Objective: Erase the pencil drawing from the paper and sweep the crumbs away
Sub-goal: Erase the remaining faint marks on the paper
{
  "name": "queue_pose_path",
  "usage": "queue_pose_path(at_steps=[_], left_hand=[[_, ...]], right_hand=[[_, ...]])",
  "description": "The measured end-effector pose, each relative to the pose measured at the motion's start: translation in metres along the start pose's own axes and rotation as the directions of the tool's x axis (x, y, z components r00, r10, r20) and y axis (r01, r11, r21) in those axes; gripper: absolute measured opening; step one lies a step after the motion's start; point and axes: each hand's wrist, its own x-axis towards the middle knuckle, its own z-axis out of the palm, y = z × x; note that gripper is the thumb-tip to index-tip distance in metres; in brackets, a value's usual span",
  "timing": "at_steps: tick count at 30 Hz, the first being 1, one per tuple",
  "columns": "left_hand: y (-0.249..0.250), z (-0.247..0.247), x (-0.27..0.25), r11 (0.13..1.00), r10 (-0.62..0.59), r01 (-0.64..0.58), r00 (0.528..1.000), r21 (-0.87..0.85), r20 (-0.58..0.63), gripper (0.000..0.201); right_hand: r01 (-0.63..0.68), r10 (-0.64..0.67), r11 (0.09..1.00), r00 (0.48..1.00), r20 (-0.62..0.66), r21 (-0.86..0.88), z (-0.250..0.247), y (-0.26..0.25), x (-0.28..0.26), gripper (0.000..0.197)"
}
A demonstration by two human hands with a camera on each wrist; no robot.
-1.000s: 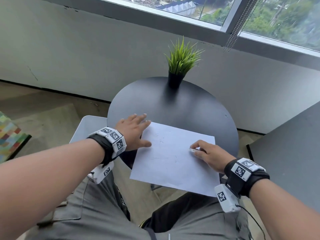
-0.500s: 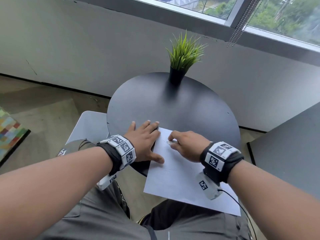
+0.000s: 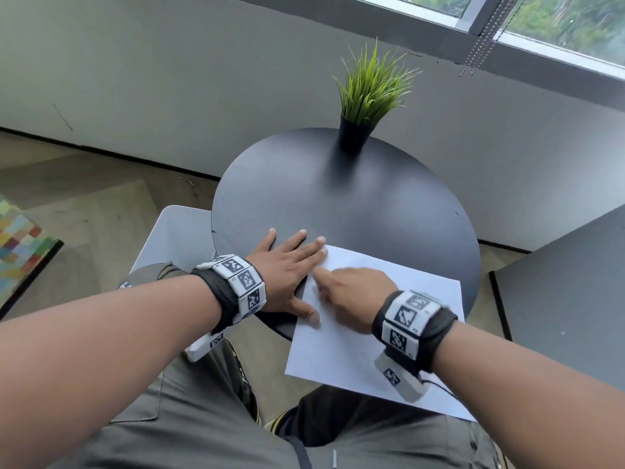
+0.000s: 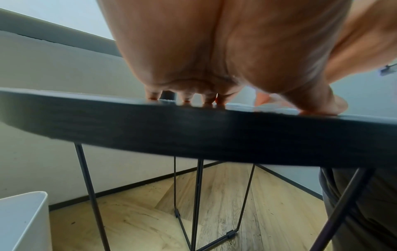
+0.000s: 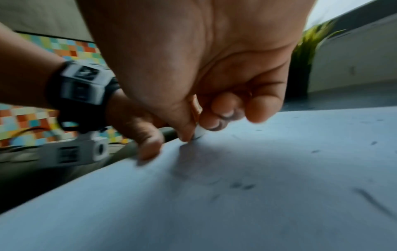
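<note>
From the head view, we see the right hand [image 3: 351, 292] has travelled from about 3 o'clock on the paper [image 3: 341, 353] over to its 10 o'clock corner, so that it now sits just beside the left hand [image 3: 287, 269]. The sheet itself has swung with the rubbing: it lies more skewed than a second ago, with its near half hanging off the 6 o'clock rim of the round black bench [image 3: 389, 211]. Our left grip is spread flat, fingertips on the bench and on the paper's far-left edge, thumb pressing the left margin. The potted grass plant [image 3: 367, 103] stands at 12 o'clock, well apart from the work.

From the left wrist view, we see the left hand [image 4: 225, 51] from below, fingers [image 4: 187, 96] straight and pressing down on the bench [image 4: 193, 132] top; it holds nothing.

From the right wrist view, the right hand [image 5: 193, 68] has its grip pinching a small white eraser [image 5: 199, 131] between thumb and curled fingers, its tip touching the paper [image 5: 214, 212] close to the left thumb. Faint grey strokes and dark crumbs lie scattered across the sheet.

We judge that the erasing has moved on to the left part of the drawing and is unfinished; the sweeping of crumbs is not yet begun. The overhanging sheet could slip if the left hand eases.
</note>
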Motion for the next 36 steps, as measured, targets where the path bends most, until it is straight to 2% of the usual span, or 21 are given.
queue_pose_path(at_steps=[2, 4, 6, 7, 9, 12, 13, 14, 17, 18, 21, 22, 23, 25, 26, 28, 30, 31, 32, 35, 36], left_hand=[[0.000, 0.000, 0.002, 1.000, -0.001, 0.001, 1.000, -0.009, -0.001, 0.131], [-0.001, 0.002, 0.002, 1.000, 0.001, -0.001, 1.000, -0.004, -0.004, 0.132], [-0.001, 0.004, 0.002, 1.000, 0.002, -0.002, 1.000, -0.009, -0.007, 0.130], [-0.001, 0.004, 0.001, 1.000, 0.002, -0.002, 1.000, -0.012, -0.008, 0.127], [-0.001, 0.005, 0.002, 1.000, 0.003, -0.003, 1.000, -0.016, -0.016, 0.125], [-0.002, 0.006, 0.004, 1.000, 0.001, -0.002, 1.000, -0.022, -0.018, 0.131], [-0.002, 0.007, 0.004, 1.000, 0.001, -0.001, 1.000, -0.021, -0.017, 0.132], [-0.001, 0.007, 0.003, 1.000, 0.001, -0.001, 1.000, -0.026, -0.017, 0.132], [-0.001, 0.006, 0.002, 0.999, 0.000, -0.001, 1.000, -0.041, -0.022, 0.128], [-0.001, 0.006, 0.002, 0.999, 0.000, -0.001, 1.000, -0.042, -0.021, 0.127], [0.000, 0.005, 0.003, 0.999, -0.001, 0.001, 1.000, -0.036, -0.018, 0.130], [0.000, 0.006, 0.003, 0.999, -0.002, 0.002, 1.000, -0.033, -0.015, 0.130], [0.000, 0.006, 0.002, 1.000, -0.002, 0.002, 1.000, -0.030, -0.012, 0.129], [0.000, 0.006, 0.001, 1.000, -0.001, 0.000, 1.000, -0.016, -0.017, 0.126], [0.001, 0.006, 0.001, 1.000, 0.001, -0.001, 1.000, -0.009, -0.024, 0.123], [0.001, 0.005, 0.001, 1.000, -0.002, 0.002, 1.000, -0.013, -0.028, 0.125], [0.002, 0.005, 0.002, 1.000, -0.006, 0.006, 1.000, -0.019, -0.024, 0.127], [0.002, 0.006, 0.002, 1.000, -0.007, 0.007, 1.000, -0.019, -0.022, 0.128], [0.002, 0.006, 0.002, 1.000, -0.007, 0.007, 1.000, -0.016, -0.021, 0.128], [0.002, 0.007, 0.001, 1.000, -0.005, 0.005, 1.000, 0.005, -0.021, 0.127], [0.002, 0.007, 0.001, 1.000, -0.003, 0.003, 1.000, 0.009, -0.021, 0.127]], right_hand=[[-0.124, 0.124, 0.992, 0.991, -0.045, 0.016, -0.007, 0.016, 0.015, 0.023], [-0.171, 0.172, 0.985, 0.983, -0.060, 0.027, -0.011, 0.023, 0.022, 0.023], [-0.075, 0.074, 0.997, 0.997, -0.016, -0.013, -0.007, 0.009, 0.016, 0.037], [0.005, -0.004, 1.000, 1.000, 0.013, -0.014, -0.004, -0.001, 0.010, 0.039], [0.032, -0.032, 0.999, 0.999, 0.025, 0.011, -0.002, -0.007, 0.006, 0.037], [-0.180, 0.183, 0.982, 0.981, -0.061, 0.061, -0.007, 0.016, 0.021, 0.022], [-0.205, 0.212, 0.975, 0.974, -0.075, 0.083, -0.008, 0.018, 0.023, 0.019], [-0.196, 0.202, 0.977, 0.977, -0.072, 0.079, -0.007, 0.013, 0.022, 0.024], [-0.045, 0.045, 0.996, 0.999, -0.005, 0.071, 0.004, -0.010, 0.012, 0.043], [-0.047, 0.047, 0.996, 0.999, 0.001, 0.077, 0.004, -0.009, 0.011, 0.041], [-0.236, 0.239, 0.969, 0.970, -0.038, 0.078, -0.008, 0.020, 0.020, 0.018], [-0.257, 0.261, 0.964, 0.964, -0.044, 0.068, -0.009, 0.022, 0.020, 0.016], [-0.221, 0.223, 0.974, 0.973, -0.057, 0.045, -0.008, 0.017, 0.016, 0.019], [-0.049, 0.049, 0.999, 0.999, -0.022, 0.022, -0.003, -0.004, 0.005, 0.030], [0.019, -0.018, 0.999, 1.000, -0.009, 0.046, 0.000, -0.011, -0.002, 0.029], [-0.009, 0.010, 0.998, 1.000, -0.020, 0.057, 0.001, -0.004, -0.001, 0.023], [-0.199, 0.203, 0.978, 0.977, -0.062, 0.064, -0.006, 0.020, 0.009, 0.016], [-0.240, 0.246, 0.968, 0.966, -0.075, 0.072, -0.007, 0.026, 0.011, 0.016], [-0.231, 0.237, 0.970, 0.967, -0.089, 0.072, -0.006, 0.024, 0.011, 0.015], [-0.010, 0.012, 0.999, 0.998, -0.063, 0.031, 0.005, -0.005, -0.001, 0.021], [0.025, -0.022, 0.999, 0.998, -0.057, 0.048, 0.008, -0.008, -0.003, 0.020]])
